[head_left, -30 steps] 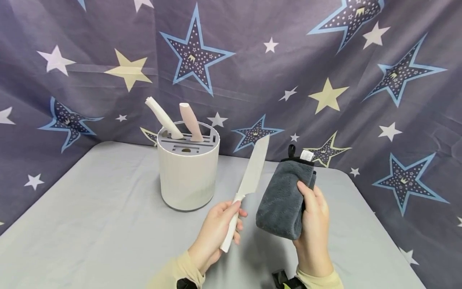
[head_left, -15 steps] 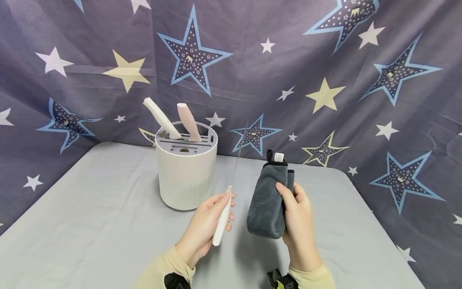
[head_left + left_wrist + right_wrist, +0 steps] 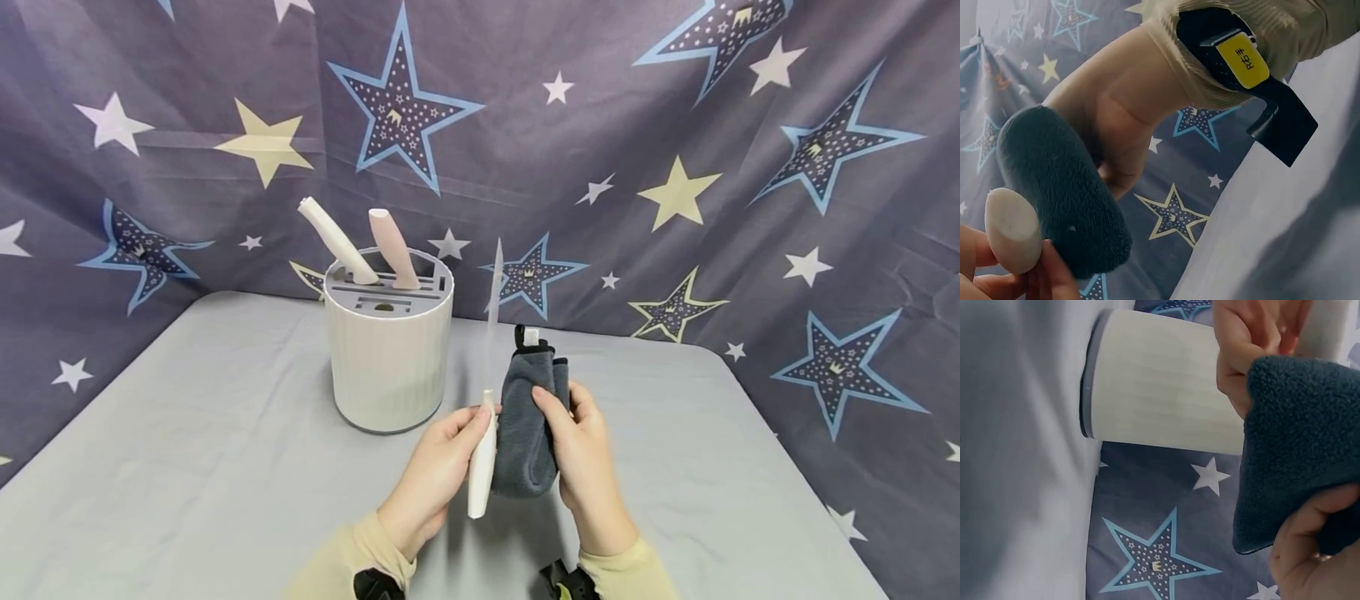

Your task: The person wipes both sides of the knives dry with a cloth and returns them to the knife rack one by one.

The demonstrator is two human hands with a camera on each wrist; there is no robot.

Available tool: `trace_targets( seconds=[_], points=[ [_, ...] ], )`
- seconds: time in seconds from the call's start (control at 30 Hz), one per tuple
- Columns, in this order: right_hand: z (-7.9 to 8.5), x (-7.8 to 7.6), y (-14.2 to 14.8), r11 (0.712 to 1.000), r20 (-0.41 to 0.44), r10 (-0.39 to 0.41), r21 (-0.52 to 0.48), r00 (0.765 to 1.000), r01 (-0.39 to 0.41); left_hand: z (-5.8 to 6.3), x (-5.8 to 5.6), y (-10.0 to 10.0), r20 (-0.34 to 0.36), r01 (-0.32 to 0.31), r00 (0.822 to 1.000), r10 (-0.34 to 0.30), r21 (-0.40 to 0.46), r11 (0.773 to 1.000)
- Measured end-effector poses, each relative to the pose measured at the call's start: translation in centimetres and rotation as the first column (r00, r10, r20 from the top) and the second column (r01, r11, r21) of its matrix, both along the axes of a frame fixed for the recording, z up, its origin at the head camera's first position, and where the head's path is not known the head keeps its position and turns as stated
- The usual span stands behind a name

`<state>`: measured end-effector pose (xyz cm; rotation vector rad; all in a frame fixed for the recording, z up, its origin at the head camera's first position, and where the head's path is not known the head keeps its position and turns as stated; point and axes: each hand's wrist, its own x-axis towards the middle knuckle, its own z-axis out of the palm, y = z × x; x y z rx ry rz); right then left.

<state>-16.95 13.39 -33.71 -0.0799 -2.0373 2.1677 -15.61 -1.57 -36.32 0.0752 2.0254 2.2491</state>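
Note:
My left hand (image 3: pixel 435 471) grips the white handle of a kitchen knife (image 3: pixel 482 467), its blade pointing up and turned nearly edge-on to the head view. My right hand (image 3: pixel 588 467) holds a folded dark grey cloth (image 3: pixel 527 433) with thumb and fingers, close against the knife's right side near the handle. In the left wrist view the butt of the knife handle (image 3: pixel 1013 231) stands in front of the cloth (image 3: pixel 1063 194). The right wrist view has the cloth (image 3: pixel 1304 437) covering part of the left hand. Whether the cloth touches the blade cannot be told.
A round cream knife block (image 3: pixel 388 367) stands left of the hands on the grey-covered table (image 3: pixel 187 467). A white-handled knife (image 3: pixel 337 240) and a pink-handled knife (image 3: pixel 393 250) sit in its slots. Behind hangs a star-patterned curtain (image 3: pixel 585 142).
My right hand has carried the cloth leftward to the knife. The left hand has turned the knife, so its broad blade now shows edge-on and more upright.

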Motion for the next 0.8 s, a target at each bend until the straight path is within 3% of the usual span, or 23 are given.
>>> trace_targets(
  seconds=[0.1, 0.33, 0.53, 0.8],
  points=[
    [-0.2, 0.1, -0.4, 1.000, -0.007, -0.005, 0.031, 1.000, 0.005, -0.1, 0.1, 0.1, -0.031, -0.004, 1.000, 0.002, -0.043, 0.999],
    [-0.5, 0.4, -1.2, 0.993, -0.030, -0.020, 0.112, 0.999, 0.023, -0.3, 0.5, 0.4, -0.049, 0.001, 0.999, -0.004, -0.051, 0.999],
    [-0.6, 0.8, -1.4, 0.987, -0.031, 0.034, 0.158, 0.999, -0.028, -0.4, 0.7, 0.5, -0.088, -0.070, 0.994, 0.062, -0.085, 0.994],
    [-0.5, 1.3, -1.6, 0.975, -0.015, 0.093, 0.202, 0.996, -0.088, -0.5, 0.5, 0.7, -0.080, -0.132, 0.989, 0.125, -0.088, 0.987]
  ],
)
